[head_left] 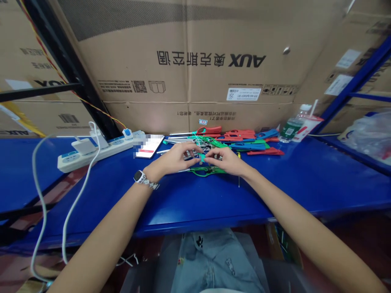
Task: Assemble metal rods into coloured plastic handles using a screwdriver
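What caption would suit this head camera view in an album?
Two bare hands pinch a small teal part above a blue table, beside colourful long-necked lighters.

This looks like an improvised bench in a storeroom or small workshop. The work surface is a blue metal shelf [183, 207] on blue and black rack posts, backed by a large AUX air-conditioner carton [128, 49] with upside-down print. A white power strip [100, 152] with plugged-in chargers, a pile of long-nosed lighters [241, 136] in red, green and blue, and a screwdriver [239, 162] suggest small bench work.
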The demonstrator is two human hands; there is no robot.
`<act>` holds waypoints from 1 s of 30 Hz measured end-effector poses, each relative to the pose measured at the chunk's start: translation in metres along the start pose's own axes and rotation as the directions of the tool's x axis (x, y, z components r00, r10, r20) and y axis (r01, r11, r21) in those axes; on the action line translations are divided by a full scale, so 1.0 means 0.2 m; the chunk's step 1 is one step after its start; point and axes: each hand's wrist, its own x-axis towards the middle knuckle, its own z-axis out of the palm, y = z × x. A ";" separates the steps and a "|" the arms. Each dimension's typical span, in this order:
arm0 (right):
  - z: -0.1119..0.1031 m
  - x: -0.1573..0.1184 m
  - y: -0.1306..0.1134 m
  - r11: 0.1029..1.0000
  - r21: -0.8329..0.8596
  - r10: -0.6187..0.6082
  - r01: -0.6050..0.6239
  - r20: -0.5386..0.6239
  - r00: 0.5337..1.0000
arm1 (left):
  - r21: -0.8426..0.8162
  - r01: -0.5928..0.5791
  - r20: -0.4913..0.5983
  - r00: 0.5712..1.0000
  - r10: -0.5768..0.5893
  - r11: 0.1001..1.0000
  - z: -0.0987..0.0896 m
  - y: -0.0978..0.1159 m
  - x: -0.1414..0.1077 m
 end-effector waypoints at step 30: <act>0.04 -0.15 0.07 0.805 -0.591 -0.003 0.038 0.061 0.998 | 0.267 0.095 0.261 0.951 -0.167 0.959 0.06 0.04 0.00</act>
